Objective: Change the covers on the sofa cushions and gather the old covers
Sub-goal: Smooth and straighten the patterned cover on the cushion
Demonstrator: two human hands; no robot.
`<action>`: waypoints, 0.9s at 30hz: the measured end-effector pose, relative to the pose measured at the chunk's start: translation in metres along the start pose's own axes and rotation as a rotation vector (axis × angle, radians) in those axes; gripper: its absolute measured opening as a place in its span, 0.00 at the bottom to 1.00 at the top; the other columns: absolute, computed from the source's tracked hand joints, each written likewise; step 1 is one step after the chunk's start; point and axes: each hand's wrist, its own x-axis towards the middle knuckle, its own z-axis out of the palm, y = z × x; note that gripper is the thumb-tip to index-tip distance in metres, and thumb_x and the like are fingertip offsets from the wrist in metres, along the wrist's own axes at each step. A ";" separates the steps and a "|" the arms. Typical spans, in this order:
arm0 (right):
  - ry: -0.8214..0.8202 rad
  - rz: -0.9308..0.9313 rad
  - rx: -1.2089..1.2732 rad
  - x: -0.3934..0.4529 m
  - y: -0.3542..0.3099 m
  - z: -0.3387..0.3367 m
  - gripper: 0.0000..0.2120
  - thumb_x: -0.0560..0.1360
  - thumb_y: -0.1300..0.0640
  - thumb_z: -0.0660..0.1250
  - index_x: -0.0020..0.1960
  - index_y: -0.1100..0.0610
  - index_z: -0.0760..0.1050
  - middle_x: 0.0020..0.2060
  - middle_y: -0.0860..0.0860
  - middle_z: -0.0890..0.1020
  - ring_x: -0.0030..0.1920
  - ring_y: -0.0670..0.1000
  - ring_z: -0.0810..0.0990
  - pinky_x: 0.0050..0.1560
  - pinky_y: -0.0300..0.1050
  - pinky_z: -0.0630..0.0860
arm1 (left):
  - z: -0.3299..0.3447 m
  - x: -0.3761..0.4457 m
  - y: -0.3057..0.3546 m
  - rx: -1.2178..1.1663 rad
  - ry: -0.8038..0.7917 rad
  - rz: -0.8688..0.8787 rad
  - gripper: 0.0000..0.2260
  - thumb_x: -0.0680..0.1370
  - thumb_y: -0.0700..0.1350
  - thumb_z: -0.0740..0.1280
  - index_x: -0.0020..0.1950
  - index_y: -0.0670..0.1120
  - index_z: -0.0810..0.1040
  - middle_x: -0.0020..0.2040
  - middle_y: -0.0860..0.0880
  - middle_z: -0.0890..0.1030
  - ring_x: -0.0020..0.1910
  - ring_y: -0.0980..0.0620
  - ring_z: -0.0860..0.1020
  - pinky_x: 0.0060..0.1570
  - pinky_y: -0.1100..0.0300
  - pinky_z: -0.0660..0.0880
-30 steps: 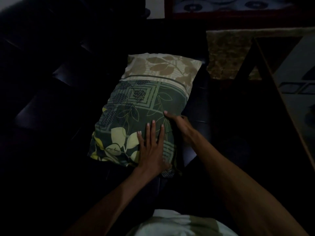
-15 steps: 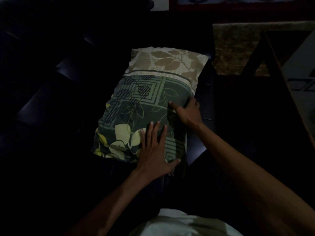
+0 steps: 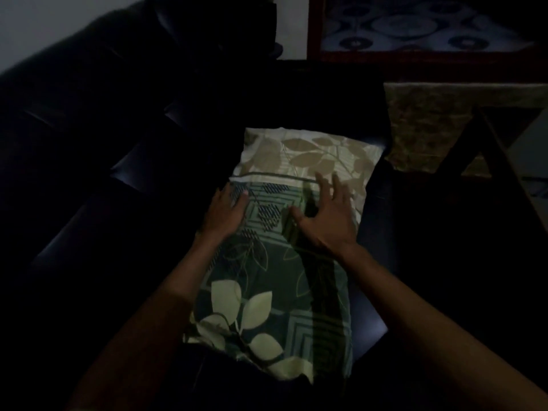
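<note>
A cushion [image 3: 275, 286] in a green cover with pale leaves and a beige leaf-print band at its far end lies on the dark sofa seat [image 3: 98, 221]. My left hand [image 3: 226, 210] rests flat on the cushion's left side near the band, fingers straight. My right hand [image 3: 329, 215] sits on the cushion's right half with fingers spread, the fingertips reaching onto the beige band. A fold of cover fabric bunches beside its thumb. The room is very dim.
A dark table frame [image 3: 498, 185] stands to the right over a patterned rug [image 3: 427, 126]. A red-framed patterned surface [image 3: 415, 28] lies at the back. The sofa's backrest [image 3: 89, 84] rises on the left.
Both hands have slid from the near end of the cushion up to its far half. The left hand moved to the left edge, the right hand onto the top. The view shifted closer.
</note>
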 end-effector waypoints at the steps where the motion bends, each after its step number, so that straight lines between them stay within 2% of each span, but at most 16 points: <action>1: -0.045 -0.065 -0.071 0.008 -0.001 0.002 0.39 0.77 0.32 0.62 0.82 0.43 0.51 0.83 0.50 0.47 0.82 0.58 0.41 0.79 0.63 0.44 | 0.008 -0.003 -0.008 -0.023 0.017 -0.006 0.39 0.75 0.76 0.47 0.81 0.57 0.57 0.81 0.49 0.61 0.78 0.44 0.61 0.76 0.45 0.59; 3: -0.114 -0.109 -0.178 0.019 0.003 0.008 0.36 0.78 0.28 0.54 0.82 0.40 0.51 0.83 0.47 0.48 0.82 0.54 0.38 0.78 0.65 0.36 | 0.017 -0.018 -0.021 -0.042 0.059 -0.033 0.39 0.74 0.76 0.43 0.81 0.59 0.55 0.81 0.54 0.60 0.78 0.49 0.61 0.76 0.48 0.59; 5: -0.122 -0.067 -0.200 0.024 0.012 0.013 0.35 0.78 0.26 0.51 0.80 0.38 0.54 0.83 0.43 0.48 0.82 0.51 0.39 0.77 0.64 0.32 | 0.017 -0.030 -0.032 -0.073 0.072 -0.072 0.36 0.76 0.73 0.45 0.81 0.59 0.56 0.81 0.54 0.60 0.79 0.49 0.60 0.77 0.50 0.57; 8: -0.046 0.041 -0.135 0.034 0.022 0.015 0.34 0.78 0.26 0.50 0.79 0.39 0.57 0.82 0.42 0.49 0.82 0.48 0.43 0.78 0.66 0.36 | 0.017 -0.042 -0.046 -0.043 0.055 -0.087 0.34 0.77 0.72 0.45 0.81 0.59 0.54 0.81 0.51 0.60 0.78 0.45 0.62 0.76 0.47 0.58; 10: -0.006 0.138 -0.116 0.048 0.030 0.012 0.34 0.78 0.26 0.50 0.80 0.40 0.56 0.82 0.43 0.49 0.82 0.51 0.42 0.77 0.70 0.37 | 0.015 -0.043 -0.050 -0.043 0.036 -0.066 0.34 0.77 0.73 0.44 0.81 0.61 0.52 0.81 0.51 0.60 0.77 0.44 0.63 0.76 0.45 0.59; 12: 0.018 0.192 -0.144 0.053 0.035 0.009 0.35 0.78 0.28 0.50 0.81 0.40 0.54 0.83 0.45 0.48 0.82 0.54 0.41 0.76 0.71 0.38 | 0.015 -0.042 -0.050 -0.050 0.043 -0.020 0.31 0.80 0.70 0.46 0.81 0.61 0.52 0.81 0.50 0.60 0.78 0.45 0.61 0.77 0.46 0.58; 14: 0.006 0.067 -0.137 0.044 0.033 0.008 0.33 0.80 0.30 0.52 0.81 0.41 0.54 0.83 0.45 0.48 0.82 0.54 0.40 0.78 0.67 0.40 | 0.016 -0.040 -0.043 -0.020 0.091 0.039 0.31 0.81 0.67 0.46 0.82 0.56 0.53 0.81 0.49 0.58 0.79 0.46 0.59 0.77 0.47 0.56; 16: -0.076 -0.150 -0.151 0.029 0.031 0.007 0.29 0.82 0.32 0.53 0.80 0.38 0.55 0.82 0.41 0.50 0.82 0.48 0.40 0.78 0.66 0.41 | 0.023 -0.040 -0.029 0.018 0.108 0.100 0.33 0.80 0.66 0.47 0.82 0.53 0.55 0.82 0.49 0.56 0.80 0.46 0.56 0.78 0.49 0.53; 17: -0.111 -0.194 -0.158 0.024 0.034 0.006 0.28 0.82 0.32 0.52 0.80 0.36 0.56 0.82 0.39 0.51 0.82 0.45 0.41 0.78 0.67 0.40 | 0.027 -0.041 -0.023 0.033 0.099 0.119 0.33 0.80 0.65 0.48 0.82 0.53 0.54 0.82 0.49 0.55 0.80 0.47 0.54 0.78 0.49 0.51; 18: -0.118 -0.180 -0.146 0.022 0.040 0.003 0.27 0.82 0.32 0.52 0.79 0.35 0.56 0.82 0.38 0.51 0.81 0.44 0.41 0.78 0.67 0.40 | 0.029 -0.044 -0.020 0.038 0.081 0.124 0.32 0.80 0.65 0.48 0.82 0.54 0.54 0.82 0.49 0.54 0.81 0.47 0.52 0.78 0.49 0.49; 20: -0.081 -0.033 -0.105 0.016 0.054 -0.007 0.28 0.81 0.30 0.51 0.79 0.34 0.55 0.81 0.37 0.51 0.81 0.44 0.42 0.78 0.66 0.41 | 0.029 -0.047 -0.020 0.047 0.070 0.129 0.33 0.79 0.66 0.48 0.82 0.54 0.55 0.82 0.48 0.54 0.81 0.47 0.53 0.78 0.48 0.50; 23: -0.065 0.181 -0.077 0.005 0.079 -0.018 0.33 0.78 0.26 0.50 0.80 0.35 0.53 0.82 0.40 0.53 0.82 0.50 0.46 0.78 0.67 0.46 | 0.021 -0.053 -0.025 0.159 0.108 0.116 0.34 0.79 0.65 0.46 0.81 0.51 0.58 0.81 0.46 0.59 0.80 0.44 0.57 0.77 0.42 0.53; 26: -0.052 0.197 -0.058 -0.007 0.099 -0.025 0.41 0.74 0.22 0.46 0.81 0.42 0.55 0.81 0.47 0.59 0.82 0.52 0.52 0.78 0.65 0.54 | 0.022 -0.063 -0.010 0.129 0.064 0.126 0.34 0.78 0.65 0.50 0.82 0.51 0.58 0.81 0.43 0.57 0.79 0.41 0.56 0.77 0.42 0.53; 27: -0.051 0.204 -0.048 -0.012 0.104 -0.029 0.41 0.75 0.23 0.48 0.81 0.44 0.56 0.81 0.49 0.59 0.82 0.53 0.54 0.79 0.63 0.56 | 0.024 -0.066 0.001 0.111 0.041 0.151 0.35 0.78 0.66 0.51 0.81 0.52 0.58 0.82 0.42 0.55 0.80 0.40 0.54 0.77 0.42 0.52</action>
